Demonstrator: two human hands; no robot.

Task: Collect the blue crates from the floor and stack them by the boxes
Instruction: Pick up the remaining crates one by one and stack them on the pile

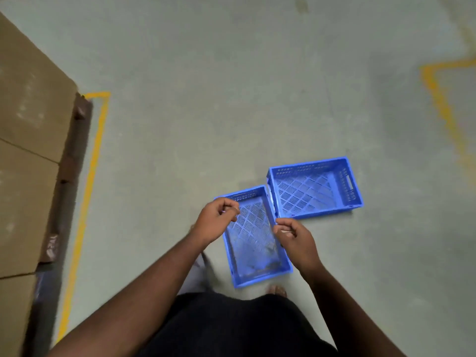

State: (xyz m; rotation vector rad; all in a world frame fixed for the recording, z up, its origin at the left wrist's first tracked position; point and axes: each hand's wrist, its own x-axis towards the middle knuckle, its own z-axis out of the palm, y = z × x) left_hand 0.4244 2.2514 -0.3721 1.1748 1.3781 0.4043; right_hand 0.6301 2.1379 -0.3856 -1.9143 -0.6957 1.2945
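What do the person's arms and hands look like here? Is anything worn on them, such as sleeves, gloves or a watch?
Both arms are bare for all their visible length: no sleeves show. The left hand and the right hand wear no gloves, and no watch or bracelet shows at either wrist. The picture is too blurred to tell whether any finger has a ring. Dark clothing covers the lower body.

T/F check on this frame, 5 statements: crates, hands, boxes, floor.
1. Two blue crates sit on the floor: near crate, far crate. True.
2. The crates are stacked. False: side by side.
3. Both crates are empty. True.
4. The boxes are on the person's right. False: on the left.
5. The left hand grips a crate rim. False: left hand and right hand hover above the near crate, holding nothing.
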